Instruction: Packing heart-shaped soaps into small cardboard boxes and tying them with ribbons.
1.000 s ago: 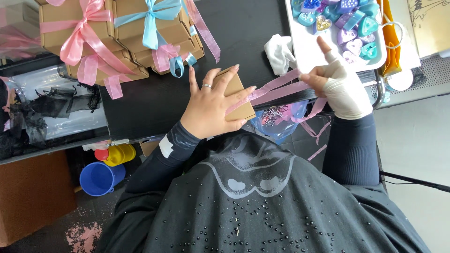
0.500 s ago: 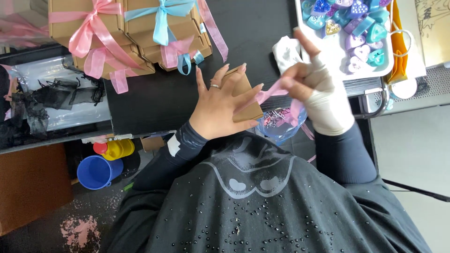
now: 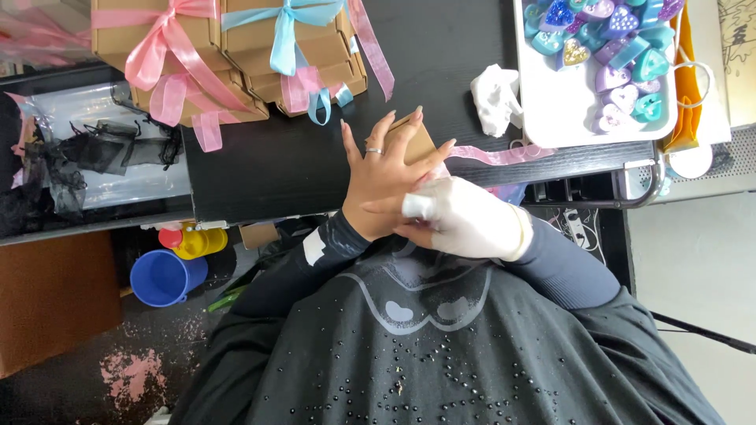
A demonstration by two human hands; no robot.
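While pressed flat over a small brown cardboard box (image 3: 411,140), left hand (image 3: 386,177) spread wide, fingers fanned, ring on one finger, palm pinning the box against the black tabletop (image 3: 268,169) near its front edge. Right hand (image 3: 465,220) in a white glove, tucked just below and against the left wrist, fingers curled narrow; whether anything is pinched there, cannot tell. Pink ribbon (image 3: 492,155) trailing from under the left fingertips out to the right across the tabletop, toward the white tray (image 3: 563,118). On that tray, heart-shaped pieces (image 3: 610,47) in blue, purple and teal, packed at its far end. Just left of the tray, a crumpled white cloth (image 3: 496,96). At the far side of the tabletop, stacked brown boxes: one pile tied with pink bows (image 3: 161,47), another beside it tied with a light blue bow (image 3: 287,24), ribbon tails hanging over the front. Off to the left, black mesh pouches (image 3: 94,149) lying on a clear plastic sheet. Down below the tabletop edge, a blue cup (image 3: 161,277) and yellow and red lids (image 3: 189,238) on the floor side. Dark studded garment filling the lower view.
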